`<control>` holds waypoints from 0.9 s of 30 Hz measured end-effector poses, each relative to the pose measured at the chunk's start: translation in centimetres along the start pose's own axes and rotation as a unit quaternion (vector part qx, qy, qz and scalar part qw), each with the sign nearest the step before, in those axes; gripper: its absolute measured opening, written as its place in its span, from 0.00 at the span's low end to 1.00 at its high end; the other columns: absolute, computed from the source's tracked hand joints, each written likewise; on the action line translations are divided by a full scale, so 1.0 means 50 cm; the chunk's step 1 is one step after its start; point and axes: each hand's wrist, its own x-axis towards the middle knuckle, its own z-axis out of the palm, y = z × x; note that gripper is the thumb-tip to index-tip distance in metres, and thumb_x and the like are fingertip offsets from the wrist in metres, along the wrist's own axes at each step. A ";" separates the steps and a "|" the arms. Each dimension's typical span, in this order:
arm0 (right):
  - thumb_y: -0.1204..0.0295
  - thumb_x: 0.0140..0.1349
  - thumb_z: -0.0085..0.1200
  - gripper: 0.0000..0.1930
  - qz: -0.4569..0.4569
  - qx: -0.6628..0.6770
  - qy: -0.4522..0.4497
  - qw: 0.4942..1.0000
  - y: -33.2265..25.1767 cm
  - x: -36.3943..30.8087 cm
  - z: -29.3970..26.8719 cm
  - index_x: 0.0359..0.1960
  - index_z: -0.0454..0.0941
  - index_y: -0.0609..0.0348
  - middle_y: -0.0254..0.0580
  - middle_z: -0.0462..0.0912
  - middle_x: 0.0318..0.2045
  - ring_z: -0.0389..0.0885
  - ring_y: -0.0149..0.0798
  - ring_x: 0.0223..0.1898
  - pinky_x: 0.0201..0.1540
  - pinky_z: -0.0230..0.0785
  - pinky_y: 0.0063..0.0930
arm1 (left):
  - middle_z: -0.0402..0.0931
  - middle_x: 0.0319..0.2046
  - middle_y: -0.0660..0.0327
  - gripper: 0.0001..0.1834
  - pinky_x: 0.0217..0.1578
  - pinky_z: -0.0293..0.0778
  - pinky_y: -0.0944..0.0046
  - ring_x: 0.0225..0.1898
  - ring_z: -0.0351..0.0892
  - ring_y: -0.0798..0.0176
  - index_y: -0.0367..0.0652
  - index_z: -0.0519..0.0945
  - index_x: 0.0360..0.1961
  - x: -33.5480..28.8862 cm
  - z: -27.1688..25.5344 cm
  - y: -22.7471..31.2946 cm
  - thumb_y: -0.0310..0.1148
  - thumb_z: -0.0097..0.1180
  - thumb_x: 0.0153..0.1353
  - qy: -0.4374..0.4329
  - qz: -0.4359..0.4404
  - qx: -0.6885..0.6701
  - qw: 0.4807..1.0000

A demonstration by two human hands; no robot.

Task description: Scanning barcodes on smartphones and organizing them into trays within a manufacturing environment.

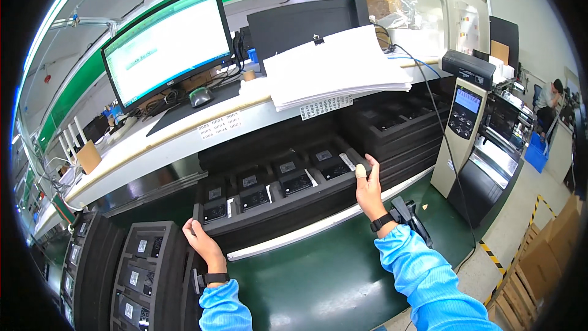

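Note:
A black foam tray (283, 207) lies on top of a stack of dark trays under the shelf. Several flat black devices (291, 175) with small labels sit in its compartments. My left hand (206, 246) grips the tray's near left end, its fingers curled against the corner. At the right end, my right hand (369, 191) holds the edge, with a pale finger cover on one digit. Just beyond my right wrist a black handheld device (411, 220), like a scanner, rests on the green table (306, 282).
More foam trays of devices (138, 276) stand stacked at the lower left. A label printer (468, 129) stands at the right, its cable hanging down. A monitor (168, 46), a mouse (200, 97) and clipped papers (337, 64) occupy the shelf. Another person (547, 104) sits far right.

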 end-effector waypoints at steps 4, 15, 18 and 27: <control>0.58 0.76 0.49 0.23 0.004 -0.003 0.053 0.999 0.007 0.015 0.034 0.59 0.68 0.67 0.60 0.77 0.54 0.75 0.54 0.57 0.62 0.64 0.41 | 0.75 0.43 0.55 0.17 0.53 0.68 0.61 0.46 0.73 0.60 0.33 0.75 0.48 0.023 0.018 -0.019 0.40 0.46 0.76 0.033 0.048 0.068 0.996; 0.51 0.70 0.55 0.26 0.061 -0.074 0.084 0.992 -0.002 0.053 0.033 0.49 0.82 0.67 0.61 0.87 0.39 0.86 0.57 0.43 0.48 0.74 0.41 | 0.81 0.39 0.48 0.23 0.48 0.70 0.57 0.40 0.76 0.53 0.27 0.79 0.46 0.021 0.040 -0.053 0.41 0.43 0.77 0.061 0.069 0.090 0.992; 0.51 0.70 0.56 0.26 0.060 -0.079 0.118 0.988 -0.002 0.059 0.030 0.48 0.82 0.68 0.63 0.86 0.39 0.86 0.60 0.44 0.48 0.74 0.43 | 0.81 0.35 0.49 0.26 0.45 0.71 0.56 0.37 0.75 0.54 0.27 0.80 0.43 0.001 0.059 -0.055 0.42 0.40 0.77 0.112 0.064 0.051 0.990; 0.62 0.78 0.47 0.19 0.006 -0.031 0.166 0.986 0.153 0.011 0.069 0.50 0.78 0.71 0.53 0.84 0.45 0.78 0.41 0.45 0.54 0.71 0.35 | 0.77 0.31 0.48 0.28 0.41 0.72 0.52 0.34 0.74 0.51 0.30 0.76 0.38 0.000 0.032 -0.075 0.45 0.33 0.81 0.170 0.060 0.044 0.983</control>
